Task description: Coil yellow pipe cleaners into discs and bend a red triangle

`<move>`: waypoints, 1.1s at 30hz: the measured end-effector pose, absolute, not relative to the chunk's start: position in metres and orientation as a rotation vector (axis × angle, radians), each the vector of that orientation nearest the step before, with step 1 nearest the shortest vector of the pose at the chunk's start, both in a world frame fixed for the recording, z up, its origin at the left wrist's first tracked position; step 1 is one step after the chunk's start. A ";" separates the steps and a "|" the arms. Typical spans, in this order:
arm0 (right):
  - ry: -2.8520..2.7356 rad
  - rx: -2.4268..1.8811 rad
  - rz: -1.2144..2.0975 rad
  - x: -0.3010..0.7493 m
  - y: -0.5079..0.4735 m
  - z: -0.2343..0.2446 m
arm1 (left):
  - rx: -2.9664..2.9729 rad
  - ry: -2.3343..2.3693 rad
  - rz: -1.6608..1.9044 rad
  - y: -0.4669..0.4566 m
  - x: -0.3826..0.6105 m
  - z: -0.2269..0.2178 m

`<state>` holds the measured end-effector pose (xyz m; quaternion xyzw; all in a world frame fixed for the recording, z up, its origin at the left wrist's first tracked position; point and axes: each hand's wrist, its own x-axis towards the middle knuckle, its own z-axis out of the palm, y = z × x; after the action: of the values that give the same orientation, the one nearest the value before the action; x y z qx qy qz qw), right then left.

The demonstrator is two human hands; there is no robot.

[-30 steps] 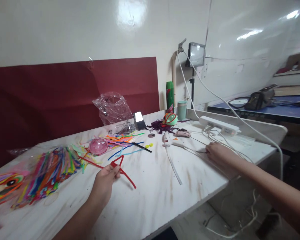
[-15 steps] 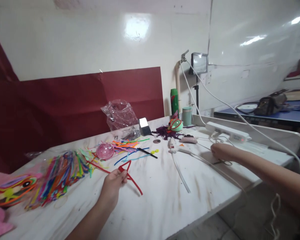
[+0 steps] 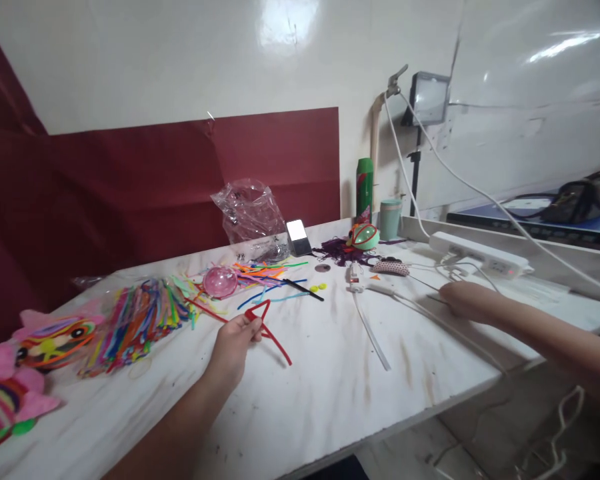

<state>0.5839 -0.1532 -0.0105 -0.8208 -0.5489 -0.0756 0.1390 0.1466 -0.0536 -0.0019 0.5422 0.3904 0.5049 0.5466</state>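
Observation:
My left hand [image 3: 236, 347] is closed around a red pipe cleaner [image 3: 279, 345], bent into a small triangle at the top, with straight ends sticking out on both sides. My right hand [image 3: 460, 300] reaches low over the right of the table, its fingers curled; a thin dark metal piece shows at the fingertips, and the rest of what it grips is hidden. Left of it lie a dotted roundish item [image 3: 390, 267] and a white hot glue gun [image 3: 357, 281] with a clear glue stick [image 3: 373, 337].
Bundled coloured pipe cleaners [image 3: 145, 320], a pink clear ball [image 3: 220, 282] and pink plush-like figures [image 3: 55, 340] lie left. A power strip [image 3: 480, 253] with cords stands right. Behind are a plastic bag [image 3: 253, 210], a phone-like device [image 3: 299, 238], a green can [image 3: 365, 190] and a cup [image 3: 391, 220].
The view has shifted, so most of the table sits a little further right and higher. Dark loops seen below my right hand are now out of sight. My left hand keeps the red pipe cleaner.

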 end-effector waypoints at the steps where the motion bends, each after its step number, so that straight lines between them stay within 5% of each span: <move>1: -1.619 -2.379 -0.161 0.587 -0.150 -0.010 | 1.286 0.924 1.202 -0.053 0.146 -0.002; 13: -1.607 -2.261 0.167 0.587 -0.134 0.016 | 1.274 0.925 1.228 -0.055 0.148 0.000; 21: -1.655 -1.586 0.513 0.483 -0.094 0.056 | 1.212 0.831 1.149 -0.058 0.147 0.003; 33: -1.584 -0.993 1.049 0.311 -0.077 0.014 | 1.435 0.676 0.983 -0.077 0.151 0.007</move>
<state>0.3115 -0.0768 0.0135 -0.4067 -0.6489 0.4296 0.4784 0.1515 -0.0766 0.0075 0.6179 0.2912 0.4233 0.5952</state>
